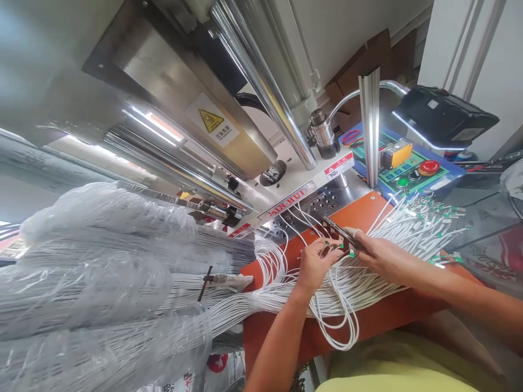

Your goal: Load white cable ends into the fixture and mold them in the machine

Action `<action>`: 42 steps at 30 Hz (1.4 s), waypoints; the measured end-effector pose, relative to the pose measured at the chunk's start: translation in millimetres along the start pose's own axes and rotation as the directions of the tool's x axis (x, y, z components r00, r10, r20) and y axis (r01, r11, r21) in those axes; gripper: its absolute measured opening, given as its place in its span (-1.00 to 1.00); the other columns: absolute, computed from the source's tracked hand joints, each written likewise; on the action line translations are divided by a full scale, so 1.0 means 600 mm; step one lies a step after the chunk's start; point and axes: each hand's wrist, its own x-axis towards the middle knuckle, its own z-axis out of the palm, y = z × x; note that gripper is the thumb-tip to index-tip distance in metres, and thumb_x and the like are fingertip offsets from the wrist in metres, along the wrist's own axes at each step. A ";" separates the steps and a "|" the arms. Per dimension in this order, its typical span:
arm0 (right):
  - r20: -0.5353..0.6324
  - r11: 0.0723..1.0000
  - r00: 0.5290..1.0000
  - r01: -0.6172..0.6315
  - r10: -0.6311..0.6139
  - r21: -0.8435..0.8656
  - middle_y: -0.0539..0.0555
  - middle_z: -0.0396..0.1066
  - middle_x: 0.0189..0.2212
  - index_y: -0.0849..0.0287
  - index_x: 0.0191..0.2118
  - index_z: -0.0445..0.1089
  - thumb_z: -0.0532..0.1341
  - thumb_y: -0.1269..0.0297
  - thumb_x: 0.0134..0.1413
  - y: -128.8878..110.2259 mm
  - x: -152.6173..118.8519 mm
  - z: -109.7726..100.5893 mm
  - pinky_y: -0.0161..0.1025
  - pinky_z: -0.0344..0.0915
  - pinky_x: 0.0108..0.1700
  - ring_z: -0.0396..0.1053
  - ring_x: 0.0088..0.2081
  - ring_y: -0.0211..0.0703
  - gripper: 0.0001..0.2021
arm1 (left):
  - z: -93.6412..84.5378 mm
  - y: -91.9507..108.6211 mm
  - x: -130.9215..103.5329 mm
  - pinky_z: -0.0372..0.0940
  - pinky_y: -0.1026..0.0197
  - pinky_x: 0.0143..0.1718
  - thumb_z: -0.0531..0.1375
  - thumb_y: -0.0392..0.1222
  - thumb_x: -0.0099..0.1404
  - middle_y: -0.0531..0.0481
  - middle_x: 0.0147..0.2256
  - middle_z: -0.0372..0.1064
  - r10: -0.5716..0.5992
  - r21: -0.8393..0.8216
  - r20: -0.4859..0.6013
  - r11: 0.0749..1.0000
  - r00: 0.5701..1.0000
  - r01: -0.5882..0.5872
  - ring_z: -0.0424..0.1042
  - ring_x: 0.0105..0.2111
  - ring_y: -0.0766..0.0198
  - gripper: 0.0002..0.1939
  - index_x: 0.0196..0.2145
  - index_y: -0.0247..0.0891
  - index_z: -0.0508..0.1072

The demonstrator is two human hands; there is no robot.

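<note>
At the front of the press, my left hand (316, 261) pinches a small piece near the green-tipped ends of white cables; the fingers partly hide it. My right hand (378, 253) is closed around a slim dark metal tool (345, 234), whose tip points toward the machine. A finger of that hand has a pale cover on it. Between the two hands lie small green connector ends (352, 253). Below them hang loops of white cable (339, 337), and a thick bundle of white cables (261, 300) runs across the orange work surface (286, 337).
A MIN-HUI press (288, 201) with a heat warning label (212, 121) stands ahead. Many cable ends with green boards (429, 218) fan out at right. Behind them is a control panel with a red button (429, 167). Plastic-wrapped cable bundles (90, 272) fill the left.
</note>
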 end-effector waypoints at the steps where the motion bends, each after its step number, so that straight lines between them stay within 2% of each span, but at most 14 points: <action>1: -0.007 1.000 1.000 0.022 -0.021 0.017 0.04 0.36 -0.41 0.14 0.09 0.11 -0.08 0.24 0.22 0.002 -0.001 0.000 -0.29 0.14 -0.40 0.27 -0.46 -0.17 -0.66 | -0.004 0.001 -0.001 0.34 0.25 -0.13 0.27 -0.23 0.20 -0.10 -0.17 0.51 -0.013 -0.024 0.017 1.000 1.000 0.013 0.47 -0.18 0.24 -0.77 -0.16 -0.26 0.57; 4: -0.028 0.998 0.998 0.053 -0.052 0.027 0.01 0.33 -0.43 0.11 -0.11 0.20 -0.06 0.24 0.21 0.005 -0.002 -0.002 -0.29 0.15 -0.39 0.23 -0.47 -0.21 -0.79 | -0.014 -0.003 -0.004 0.33 0.34 -0.35 0.18 -0.11 0.30 -0.12 -0.12 0.50 -0.044 -0.033 0.003 0.998 0.999 0.044 0.44 -0.37 0.36 -0.73 -0.13 -0.26 0.57; 7: -0.028 0.998 0.999 0.025 -0.024 0.055 -0.03 0.30 -0.49 0.09 -0.13 0.19 -0.05 0.23 0.20 0.000 -0.004 -0.005 -0.30 0.14 -0.42 0.23 -0.50 -0.21 -0.82 | -0.020 -0.013 -0.005 0.19 0.36 -0.59 0.11 -0.04 0.35 -0.10 -0.13 0.50 -0.085 -0.025 -0.073 0.996 0.994 0.084 0.23 -0.64 0.51 -0.69 -0.18 -0.23 0.59; 9: -0.020 0.995 1.000 -0.003 0.005 0.099 -0.07 0.28 -0.54 0.08 -0.06 0.17 -0.05 0.23 0.21 -0.006 -0.007 -0.008 -0.31 0.11 -0.47 0.20 -0.55 -0.23 -0.78 | -0.023 -0.020 -0.003 0.24 0.33 -0.55 0.14 -0.05 0.32 -0.07 -0.18 0.53 -0.085 -0.010 -0.143 0.996 0.986 0.084 0.28 -0.62 0.48 -0.72 -0.21 -0.22 0.60; 11: -0.008 0.989 1.000 -0.024 0.025 0.143 -0.10 0.27 -0.58 0.07 0.01 0.15 -0.05 0.24 0.21 -0.011 -0.009 -0.010 -0.32 0.07 -0.51 0.16 -0.61 -0.25 -0.73 | -0.023 -0.023 -0.001 0.33 0.28 -0.36 0.21 -0.09 0.27 -0.04 -0.25 0.55 -0.053 0.021 -0.204 0.998 0.978 0.059 0.43 -0.47 0.37 -0.79 -0.25 -0.20 0.61; 14: -0.005 0.984 0.999 -0.044 0.045 0.170 -0.12 0.25 -0.62 0.07 0.03 0.15 -0.05 0.26 0.21 -0.015 -0.010 -0.012 -0.33 0.05 -0.53 0.14 -0.64 -0.27 -0.71 | -0.017 -0.018 0.004 0.34 0.22 -0.19 0.28 -0.18 0.20 -0.02 -0.30 0.55 0.048 0.101 -0.240 0.995 0.969 -0.024 0.48 -0.31 0.27 -0.86 -0.27 -0.21 0.61; 18: -0.011 0.986 0.998 -0.062 0.064 0.154 -0.10 0.25 -0.60 0.08 -0.09 0.20 -0.02 0.25 0.19 -0.018 -0.010 -0.016 -0.32 0.06 -0.50 0.16 -0.58 -0.24 -0.80 | -0.005 -0.004 0.011 0.32 0.20 -0.21 0.27 -0.29 0.19 -0.01 -0.39 0.51 0.308 0.323 -0.215 0.918 0.927 -0.230 0.43 -0.35 0.27 -0.94 -0.37 -0.23 0.58; 21: 0.000 0.986 0.999 -0.053 0.054 0.159 -0.10 0.26 -0.58 0.07 -0.01 0.17 -0.04 0.25 0.20 -0.019 -0.010 -0.019 -0.31 0.10 -0.46 0.19 -0.56 -0.22 -0.74 | 0.000 -0.002 0.018 0.29 0.19 -0.23 0.23 -0.36 0.21 0.00 -0.44 0.48 0.422 0.443 -0.162 0.839 0.892 -0.317 0.37 -0.37 0.27 -0.90 -0.42 -0.25 0.54; 24: -0.005 0.991 1.000 -0.028 0.029 0.128 -0.06 0.31 -0.52 0.07 -0.04 0.20 -0.04 0.25 0.19 -0.015 -0.009 -0.018 -0.29 0.12 -0.42 0.23 -0.51 -0.20 -0.75 | 0.001 -0.008 0.022 0.27 0.21 -0.26 0.21 -0.41 0.21 -0.01 -0.45 0.46 0.448 0.500 -0.100 0.795 0.889 -0.344 0.34 -0.35 0.26 -0.87 -0.42 -0.25 0.52; 28: 0.003 0.994 1.000 0.002 -0.003 0.106 0.00 0.37 -0.45 0.09 -0.15 0.26 -0.02 0.25 0.16 -0.006 -0.008 -0.014 -0.27 0.17 -0.36 0.29 -0.46 -0.17 -0.80 | 0.001 -0.017 0.023 0.27 0.21 -0.27 0.17 -0.41 0.23 -0.02 -0.43 0.45 0.461 0.539 -0.079 0.766 0.884 -0.352 0.32 -0.34 0.26 -0.86 -0.40 -0.26 0.50; 33: -0.036 0.986 0.999 0.027 -0.021 0.162 0.03 0.43 -0.39 0.07 0.07 0.22 -0.01 0.25 0.16 -0.004 -0.006 -0.013 -0.23 0.24 -0.27 0.36 -0.38 -0.12 -0.63 | 0.004 -0.022 0.022 0.27 0.19 -0.25 0.11 -0.45 0.25 -0.03 -0.41 0.44 0.478 0.577 -0.063 0.733 0.876 -0.359 0.30 -0.34 0.25 -0.81 -0.39 -0.26 0.47; 37: -0.054 0.984 0.997 0.064 -0.055 0.167 0.06 0.45 -0.29 0.06 0.12 0.22 0.00 0.26 0.14 -0.004 -0.004 -0.013 -0.21 0.26 -0.21 0.39 -0.31 -0.09 -0.59 | 0.003 -0.027 0.020 0.28 0.15 -0.22 0.05 -0.50 0.24 -0.03 -0.40 0.42 0.518 0.624 -0.013 0.673 0.855 -0.398 0.31 -0.32 0.23 -0.75 -0.35 -0.26 0.47; 42: -0.047 0.989 0.999 0.018 -0.011 0.146 0.03 0.46 -0.39 0.06 0.13 0.23 0.01 0.24 0.14 -0.005 -0.004 -0.014 -0.22 0.25 -0.26 0.39 -0.37 -0.08 -0.58 | -0.001 -0.029 0.022 0.29 0.16 -0.22 0.05 -0.53 0.23 -0.04 -0.38 0.42 0.508 0.621 -0.009 0.678 0.862 -0.393 0.30 -0.29 0.22 -0.73 -0.34 -0.27 0.47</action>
